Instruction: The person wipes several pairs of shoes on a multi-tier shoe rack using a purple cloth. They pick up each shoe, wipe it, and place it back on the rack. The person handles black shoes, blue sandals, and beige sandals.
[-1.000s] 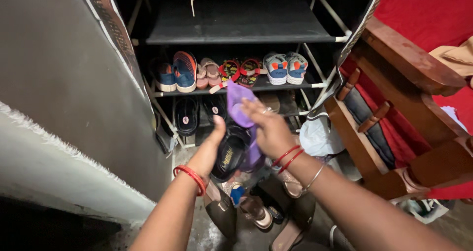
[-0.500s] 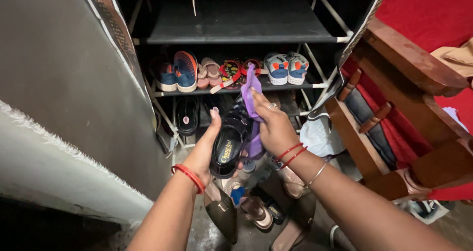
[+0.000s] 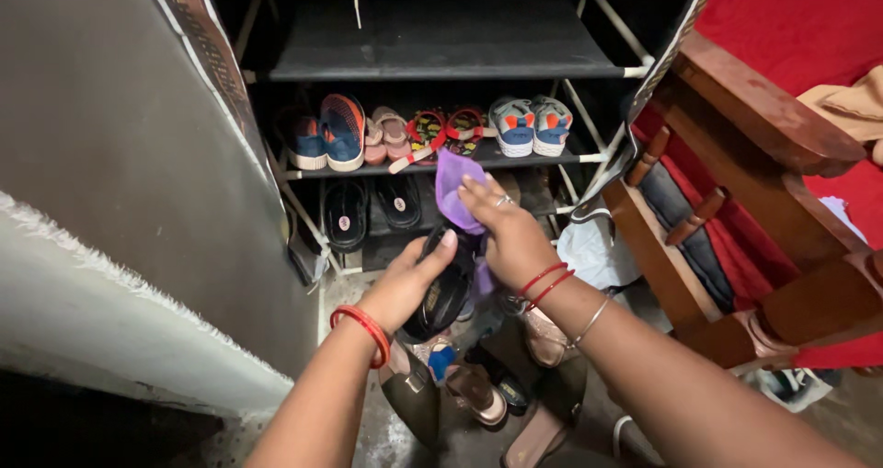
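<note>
Grey wall (image 3: 120,155) fills the left side; lower left corner is dark, detail unreadable. Left hand (image 3: 405,284) is wrapped around a black sandal (image 3: 446,289), held in the air in front of the shoe rack (image 3: 441,63), w/ the toe end hidden behind the fingers. Right hand (image 3: 510,238) pinches a purple cloth (image 3: 457,192) against the sandal's upper end; cloth's lower part is covered by the palm. Rack's top shelf is bare, mid shelf holds blue sneakers (image 3: 331,132), sandals and grey sneakers (image 3: 532,123), lower shelf black slippers (image 3: 348,215). Floor below the hands is crowded w/ loose footwear (image 3: 478,390). Wooden chair (image 3: 754,211) at right is cut off by the frame edge, leaving a narrow gap.
</note>
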